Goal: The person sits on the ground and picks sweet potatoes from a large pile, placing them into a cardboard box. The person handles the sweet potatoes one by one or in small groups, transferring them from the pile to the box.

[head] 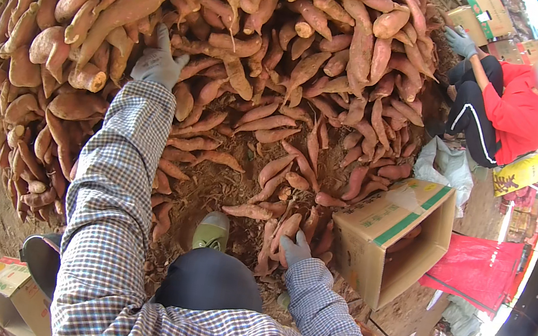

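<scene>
A large heap of sweet potatoes point(277, 57) spreads in front of me. My left hand point(157, 63), in a grey glove, reaches into the heap's left part with thumb and forefinger apart. I see nothing held there, though the roots partly hide its other fingers. Low in the middle, my right hand point(295, 250), also gloved, has its fingers closed around a sweet potato point(289, 227). Smaller roots lie around that one on the soil. To the right of this hand a cardboard box point(367, 248) with a green stripe rests on its side, some sweet potatoes visible inside.
A co-worker point(515, 113) in a red top sits at the upper right near other cartons point(492, 16). Beside them lies a white woven sack point(445, 163). Red fabric point(476, 267) is behind the box. Another open carton point(9, 285) stands at lower left.
</scene>
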A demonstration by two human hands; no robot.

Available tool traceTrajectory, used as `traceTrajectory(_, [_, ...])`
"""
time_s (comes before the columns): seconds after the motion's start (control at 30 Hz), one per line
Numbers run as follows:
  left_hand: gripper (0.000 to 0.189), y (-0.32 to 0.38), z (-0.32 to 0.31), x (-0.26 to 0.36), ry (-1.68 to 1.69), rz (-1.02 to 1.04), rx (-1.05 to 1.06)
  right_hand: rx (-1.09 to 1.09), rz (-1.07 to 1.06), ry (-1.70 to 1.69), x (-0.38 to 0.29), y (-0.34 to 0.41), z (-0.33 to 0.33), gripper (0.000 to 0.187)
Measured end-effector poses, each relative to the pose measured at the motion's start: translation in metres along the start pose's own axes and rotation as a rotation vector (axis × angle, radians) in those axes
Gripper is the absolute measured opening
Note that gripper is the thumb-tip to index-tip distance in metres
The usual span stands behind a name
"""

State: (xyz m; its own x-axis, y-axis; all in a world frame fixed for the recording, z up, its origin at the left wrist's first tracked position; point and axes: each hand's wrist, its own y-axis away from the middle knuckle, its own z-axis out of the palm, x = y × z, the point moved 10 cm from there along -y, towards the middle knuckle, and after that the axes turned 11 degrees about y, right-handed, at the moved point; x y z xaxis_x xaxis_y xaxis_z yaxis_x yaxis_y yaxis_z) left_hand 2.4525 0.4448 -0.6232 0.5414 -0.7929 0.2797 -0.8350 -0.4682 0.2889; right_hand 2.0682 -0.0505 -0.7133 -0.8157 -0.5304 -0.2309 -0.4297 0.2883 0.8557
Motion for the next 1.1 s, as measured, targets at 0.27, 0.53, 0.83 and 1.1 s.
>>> traceTrajectory(0.27, [0.063,0.031,-0.018,-0.023,0.505,0.222,0.076,0.034,0.038,0.196,-0.005,0.004,-0.021,0.082])
traceTrajectory(0.53, [0.067,0.145,0.039,-0.040,2.167,-0.030,-0.539,0.258,-0.071,0.237,-0.022,0.003,-0.054,0.083])
traceTrajectory(0.83, [0.073,0.221,0.069,0.006,2.056,0.047,-0.942,-0.092,-0.496,-0.650,-0.141,0.035,-0.017,0.085])
traceTrajectory(1.1, [0.072,0.286,0.070,0.045,1.107,0.774,-0.674,-0.284,-0.188,-1.089,-0.149,0.015,0.007,0.049])
